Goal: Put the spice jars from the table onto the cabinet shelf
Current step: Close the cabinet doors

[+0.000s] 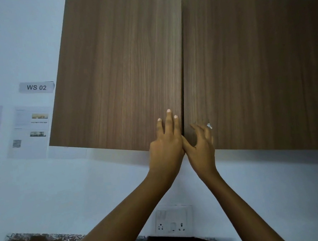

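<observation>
Both forearms bare, no sleeves visible. Left hand [166, 146]: short pale nails. Right hand [200, 147]: silvery ring [209, 125] at its 1 o'clock, blurred.

Brown wood-grain laminate on the left cabinet door [118, 72] and the right cabinet door [254, 73], smooth and matt, with fine vertical streaks and a faint sheen near the middle seam. Painted wall [28, 193], pale, flat and matt. Paper sheets [29, 132] and a "WS 02" label [36, 87], smooth and dull. White plastic socket plate [172, 220], slightly glossy. Speckled stone counter [40, 239], dark and polished. A shiny ring on the right hand [200, 147].
</observation>
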### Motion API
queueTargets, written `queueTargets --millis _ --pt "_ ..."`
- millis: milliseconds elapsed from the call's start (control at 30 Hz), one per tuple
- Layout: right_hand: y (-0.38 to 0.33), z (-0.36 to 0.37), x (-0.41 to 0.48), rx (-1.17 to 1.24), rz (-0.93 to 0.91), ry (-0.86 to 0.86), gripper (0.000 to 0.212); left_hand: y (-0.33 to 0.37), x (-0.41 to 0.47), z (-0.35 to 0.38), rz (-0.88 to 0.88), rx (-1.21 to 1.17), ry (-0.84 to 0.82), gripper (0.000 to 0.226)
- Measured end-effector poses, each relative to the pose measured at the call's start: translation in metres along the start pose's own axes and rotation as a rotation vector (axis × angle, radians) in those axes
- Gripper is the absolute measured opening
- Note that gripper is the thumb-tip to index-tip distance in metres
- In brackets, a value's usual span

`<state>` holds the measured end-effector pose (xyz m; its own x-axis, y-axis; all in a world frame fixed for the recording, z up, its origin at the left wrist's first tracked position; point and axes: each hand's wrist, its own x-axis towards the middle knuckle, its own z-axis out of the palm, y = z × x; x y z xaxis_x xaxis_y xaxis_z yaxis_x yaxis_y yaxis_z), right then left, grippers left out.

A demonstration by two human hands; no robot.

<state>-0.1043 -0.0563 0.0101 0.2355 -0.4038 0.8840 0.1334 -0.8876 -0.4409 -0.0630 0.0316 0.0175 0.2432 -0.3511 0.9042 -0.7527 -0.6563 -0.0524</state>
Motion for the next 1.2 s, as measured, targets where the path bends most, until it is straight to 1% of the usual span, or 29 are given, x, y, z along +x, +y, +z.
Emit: queueTargets --millis 167,300,433,533,633,833,933,1000,1067,1133,1200 --pt "0.024 0.018 0.013 -0.060 0.129 0.063 0.061 0.005 0.001 0.038 0.010 0.012 -0.087 0.075" --pt "0.032 0.030 0.026 -0.163 0.195 0.098 0.063 0.002 -0.005 0.064 -0.003 0.026 -0.158 0.075" --pt "0.036 0.040 0.037 -0.237 0.265 0.117 0.063 -0.002 -0.010 0.084 -0.005 0.045 -0.249 0.080" --pt "0.037 0.049 0.042 -0.335 0.277 0.149 0.063 -0.003 -0.011 0.094 -0.011 0.071 -0.302 0.082" --pt "0.041 0.056 0.045 -0.338 0.298 0.169 0.062 -0.004 -0.008 0.100 -0.015 0.086 -0.325 0.083" --pt "0.051 0.068 0.043 -0.401 0.270 0.139 0.067 -0.002 -0.004 0.110 -0.035 0.017 -0.372 0.087" --pt "0.056 0.071 0.042 -0.417 0.241 0.133 0.070 -0.001 -0.004 0.112 -0.042 0.025 -0.382 0.087" --pt "0.059 0.069 0.041 -0.444 0.200 0.086 0.076 -0.002 -0.002 0.110 -0.031 0.058 -0.404 0.085" --pt "0.064 0.063 0.039 -0.451 0.169 -0.013 0.082 -0.004 0.001 0.103 -0.019 0.078 -0.446 0.082" --pt "0.070 0.051 0.036 -0.460 0.129 -0.166 0.086 -0.010 0.007 0.093 -0.004 0.079 -0.510 0.080" --pt "0.076 0.036 0.033 -0.460 0.079 -0.338 0.085 -0.014 0.009 0.084 0.002 0.062 -0.569 0.079"
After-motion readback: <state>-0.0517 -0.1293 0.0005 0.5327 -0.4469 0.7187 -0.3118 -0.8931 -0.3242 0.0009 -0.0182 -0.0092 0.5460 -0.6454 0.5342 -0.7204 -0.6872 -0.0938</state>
